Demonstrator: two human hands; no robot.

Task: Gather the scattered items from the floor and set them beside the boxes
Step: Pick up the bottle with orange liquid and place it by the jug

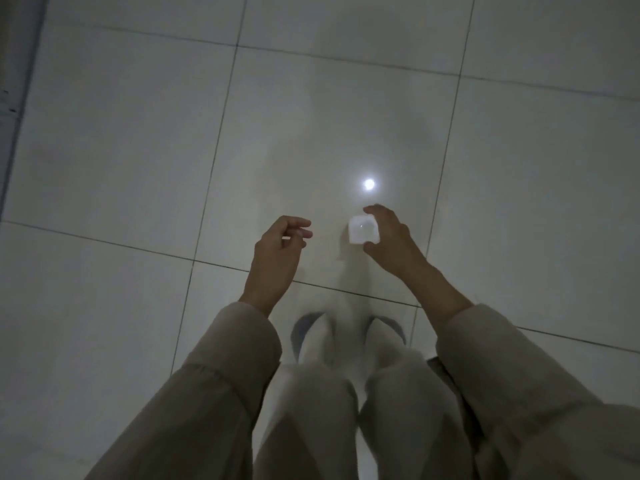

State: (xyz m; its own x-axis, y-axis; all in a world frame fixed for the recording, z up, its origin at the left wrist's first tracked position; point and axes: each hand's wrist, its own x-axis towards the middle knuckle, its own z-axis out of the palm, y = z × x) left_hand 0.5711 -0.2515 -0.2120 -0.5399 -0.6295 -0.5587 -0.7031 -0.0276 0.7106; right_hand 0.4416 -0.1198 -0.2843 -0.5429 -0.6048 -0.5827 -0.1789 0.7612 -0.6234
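My right hand (389,237) grips a small white boxy item (362,230) with rounded corners, fingers over its top and thumb under it, held above the tiled floor (138,150). My left hand (280,251) hovers a short way to the left of it with fingers loosely curled; something small and pale shows at the fingertips, but I cannot make out what it is. No boxes and no other scattered items are in view.
A bright round reflection of a lamp (369,184) shines on the glossy pale tiles just beyond my right hand. My feet in light slippers (311,337) stand below the hands. A dark wall edge (14,98) runs along the far left.
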